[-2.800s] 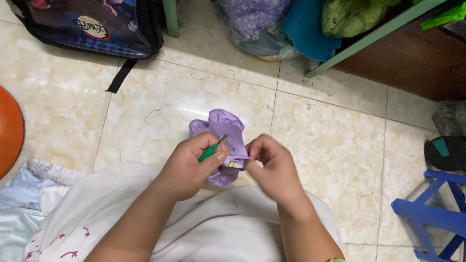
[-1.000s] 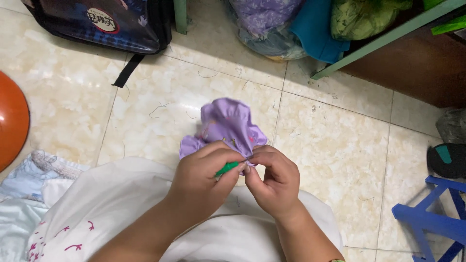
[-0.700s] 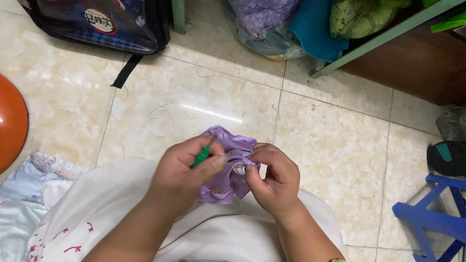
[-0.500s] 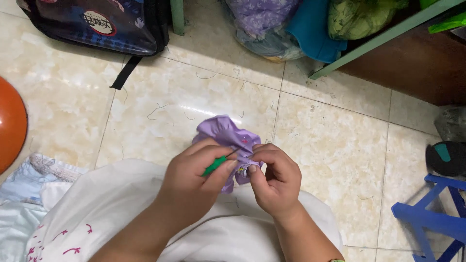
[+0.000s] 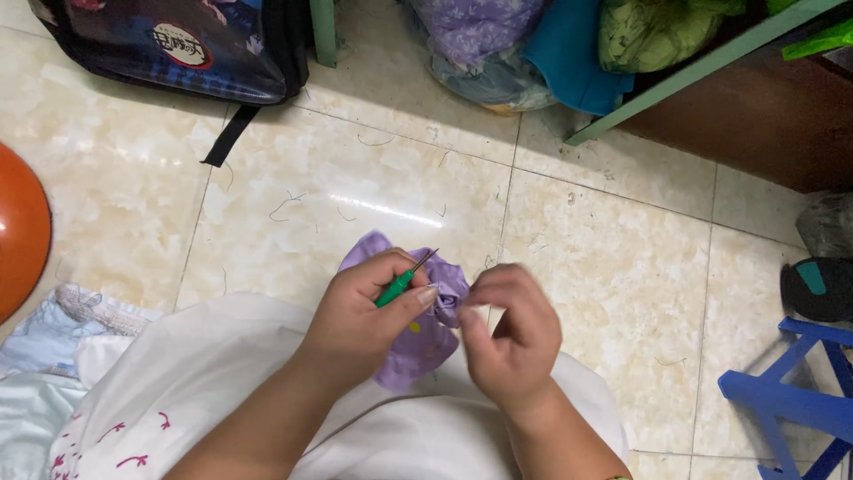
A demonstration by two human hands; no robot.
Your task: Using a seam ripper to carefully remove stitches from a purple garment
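A small bunched piece of purple cloth sits over my lap, above the tiled floor. My left hand grips a thin tool with a green handle, its metal tip pointing up and to the right, and the thumb also presses on the purple cloth. My right hand is beside it, slightly blurred, with thumb and fingers pinched near the cloth's right edge; I cannot tell whether they hold anything.
White fabric with pink marks covers my lap. A dark backpack lies top left, an orange round object at the left edge, a blue stool at right, piled clothes under a green-framed shelf.
The purple cloth has been bunched up more tightly between my hands. The green tool's tip now points up to the right, and my right hand has shifted a little away.
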